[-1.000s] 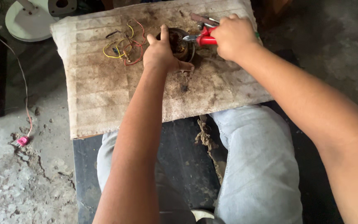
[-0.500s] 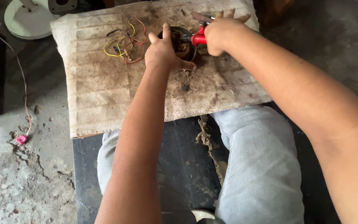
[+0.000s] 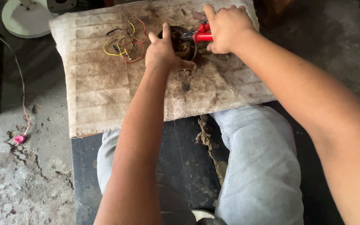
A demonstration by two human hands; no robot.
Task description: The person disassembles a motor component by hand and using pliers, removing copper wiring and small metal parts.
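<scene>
A small round dark motor part (image 3: 181, 41) lies on a dirty pale board (image 3: 105, 87) across my knees. My left hand (image 3: 163, 52) grips the part from its near side, thumb up along its left edge. My right hand (image 3: 226, 26) is closed around red-handled pliers (image 3: 201, 35), whose jaws reach into the top of the part. Yellow, red and dark wires (image 3: 123, 43) trail from the part to the left over the board.
A white round plate-like cover (image 3: 26, 17) lies on the floor at the top left. A thin cable with a pink plug (image 3: 18, 139) runs down the left over cracked concrete. A frayed rope (image 3: 207, 139) hangs between my jeans-clad legs on a black seat.
My right hand with the pliers shifted left, towards the motor part, then held there. My left hand has stayed on the part.
</scene>
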